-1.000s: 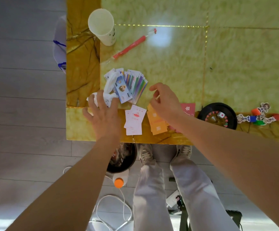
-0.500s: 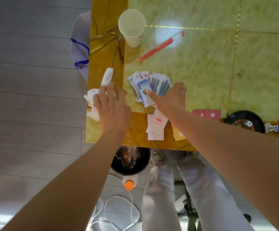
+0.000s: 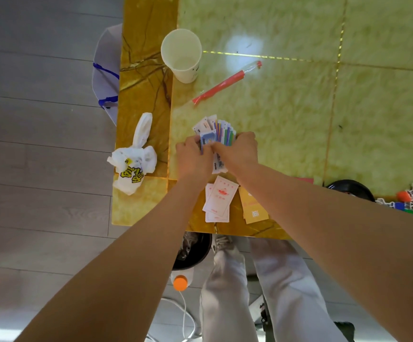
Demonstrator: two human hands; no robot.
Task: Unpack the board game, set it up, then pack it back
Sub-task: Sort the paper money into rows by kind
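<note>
Head view looks straight down on the yellow marble table (image 3: 146, 70), with both bare forearms reaching in from below. At its left edge lies a crumpled white plastic bag (image 3: 132, 164), and further up stands a paper cup (image 3: 182, 58) beside a red straw (image 3: 221, 86) in its wrapper. A black roulette wheel (image 3: 348, 188) sits at the near edge on the right, partly hidden by the right forearm, with small standing figures (image 3: 412, 201) just beyond it. Between the arms rest a loose pile of white cards (image 3: 219, 201) and a pile of orange cards (image 3: 253, 208).

The left hand (image 3: 192, 156) and right hand (image 3: 237, 151) meet over the fanned play money (image 3: 221, 130), which lies on the table near the marble border; each hand curls its fingers round one side of the fan, pinching it inward.

This looks like the packing stage: the scattered notes are being gathered. The next move probably calls for squeezing the fan into one squared stack and lifting it clear without shedding loose notes.
</note>
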